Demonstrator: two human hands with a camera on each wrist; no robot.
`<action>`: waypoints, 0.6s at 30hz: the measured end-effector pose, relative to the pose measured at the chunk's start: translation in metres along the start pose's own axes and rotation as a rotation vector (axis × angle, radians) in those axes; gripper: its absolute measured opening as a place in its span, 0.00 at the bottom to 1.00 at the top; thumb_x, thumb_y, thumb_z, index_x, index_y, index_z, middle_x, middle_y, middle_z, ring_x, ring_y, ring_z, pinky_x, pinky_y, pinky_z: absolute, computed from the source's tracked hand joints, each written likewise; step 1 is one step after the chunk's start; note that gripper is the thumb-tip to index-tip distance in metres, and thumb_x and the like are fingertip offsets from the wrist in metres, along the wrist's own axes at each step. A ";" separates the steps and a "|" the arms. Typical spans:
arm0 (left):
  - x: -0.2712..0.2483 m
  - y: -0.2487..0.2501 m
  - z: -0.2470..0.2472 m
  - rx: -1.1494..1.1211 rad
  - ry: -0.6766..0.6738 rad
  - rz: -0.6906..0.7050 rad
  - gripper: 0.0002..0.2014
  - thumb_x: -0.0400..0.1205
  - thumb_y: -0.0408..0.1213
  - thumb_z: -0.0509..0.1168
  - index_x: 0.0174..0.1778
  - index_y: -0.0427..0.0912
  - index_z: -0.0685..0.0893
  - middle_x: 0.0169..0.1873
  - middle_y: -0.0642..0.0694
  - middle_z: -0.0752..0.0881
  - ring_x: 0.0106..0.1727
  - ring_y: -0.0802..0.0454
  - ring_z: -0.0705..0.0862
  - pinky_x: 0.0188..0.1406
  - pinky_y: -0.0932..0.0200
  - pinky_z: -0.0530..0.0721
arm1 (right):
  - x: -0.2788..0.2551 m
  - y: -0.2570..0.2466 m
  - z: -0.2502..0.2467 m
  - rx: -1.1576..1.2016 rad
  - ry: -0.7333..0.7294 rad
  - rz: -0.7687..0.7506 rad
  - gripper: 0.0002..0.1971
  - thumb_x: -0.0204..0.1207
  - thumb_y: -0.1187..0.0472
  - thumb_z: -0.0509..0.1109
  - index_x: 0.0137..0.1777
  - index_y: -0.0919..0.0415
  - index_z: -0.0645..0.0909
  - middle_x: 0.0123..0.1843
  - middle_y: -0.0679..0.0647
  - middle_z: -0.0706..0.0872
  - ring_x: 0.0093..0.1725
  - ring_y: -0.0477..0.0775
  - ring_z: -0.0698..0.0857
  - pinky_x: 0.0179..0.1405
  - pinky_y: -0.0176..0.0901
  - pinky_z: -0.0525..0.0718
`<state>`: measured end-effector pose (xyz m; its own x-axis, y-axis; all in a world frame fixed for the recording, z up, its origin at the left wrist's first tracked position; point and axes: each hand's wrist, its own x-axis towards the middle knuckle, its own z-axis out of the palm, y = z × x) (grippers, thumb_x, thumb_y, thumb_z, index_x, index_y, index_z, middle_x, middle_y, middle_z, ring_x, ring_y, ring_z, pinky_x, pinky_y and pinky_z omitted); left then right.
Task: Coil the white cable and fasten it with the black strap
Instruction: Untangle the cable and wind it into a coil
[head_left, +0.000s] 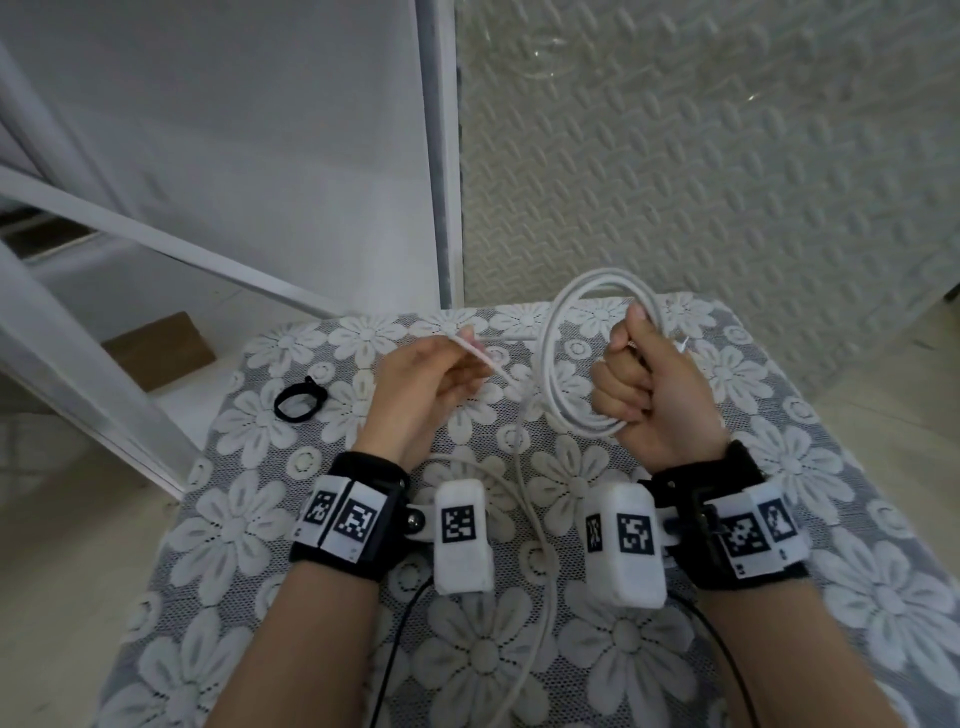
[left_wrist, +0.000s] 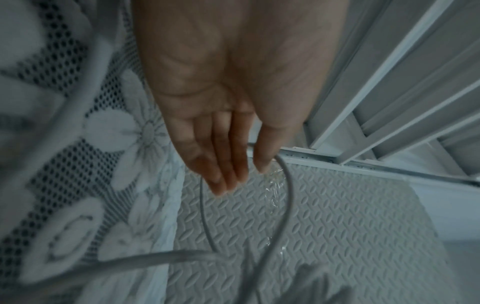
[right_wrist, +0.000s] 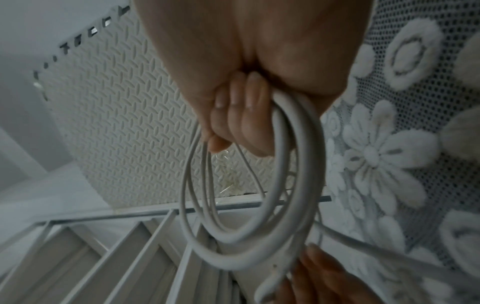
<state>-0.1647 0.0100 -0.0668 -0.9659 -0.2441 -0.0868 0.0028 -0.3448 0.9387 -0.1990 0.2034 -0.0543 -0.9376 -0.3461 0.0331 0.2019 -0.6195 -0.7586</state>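
Note:
The white cable (head_left: 549, 358) is partly wound into a coil of several loops held upright above the table. My right hand (head_left: 634, 374) grips the coil's right side in a fist; the right wrist view shows the fingers (right_wrist: 233, 123) curled round the loops (right_wrist: 283, 164). My left hand (head_left: 467, 358) is left of the coil with its fingers straight. A loose strand (left_wrist: 289, 195) runs between the thumb and the fingers (left_wrist: 223, 174). The rest of the cable trails across the cloth between my wrists. The black strap (head_left: 313, 387) lies as a small ring on the table, left of my left hand.
The table (head_left: 234, 519) carries a grey lace cloth with white flowers. A white metal frame (head_left: 156, 239) stands at the left, and a brown cardboard piece (head_left: 156, 348) lies on the floor beside it. A textured foam mat (head_left: 727, 182) covers the floor beyond the table.

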 end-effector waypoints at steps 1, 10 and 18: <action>0.000 0.000 0.001 -0.049 -0.041 -0.017 0.10 0.84 0.32 0.61 0.44 0.32 0.86 0.37 0.41 0.91 0.40 0.49 0.89 0.46 0.59 0.89 | 0.000 0.001 -0.001 -0.043 0.001 0.019 0.18 0.83 0.53 0.55 0.33 0.60 0.74 0.14 0.43 0.61 0.12 0.39 0.58 0.10 0.25 0.56; -0.004 0.006 0.002 -0.178 -0.138 -0.153 0.23 0.84 0.44 0.53 0.62 0.28 0.80 0.56 0.31 0.86 0.62 0.34 0.83 0.63 0.42 0.82 | -0.002 0.007 0.001 -0.294 -0.012 0.108 0.16 0.81 0.55 0.59 0.34 0.63 0.74 0.15 0.45 0.60 0.13 0.41 0.57 0.12 0.25 0.56; -0.011 0.009 0.009 -0.188 -0.234 -0.134 0.21 0.85 0.41 0.54 0.65 0.28 0.77 0.59 0.28 0.84 0.59 0.32 0.85 0.61 0.40 0.83 | -0.003 0.013 0.004 -0.450 0.126 0.088 0.14 0.83 0.58 0.60 0.53 0.64 0.85 0.16 0.45 0.59 0.14 0.41 0.56 0.13 0.26 0.57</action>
<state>-0.1566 0.0180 -0.0545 -0.9941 0.0219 -0.1059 -0.1015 -0.5266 0.8440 -0.1930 0.1940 -0.0616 -0.9550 -0.2782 -0.1024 0.1658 -0.2149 -0.9625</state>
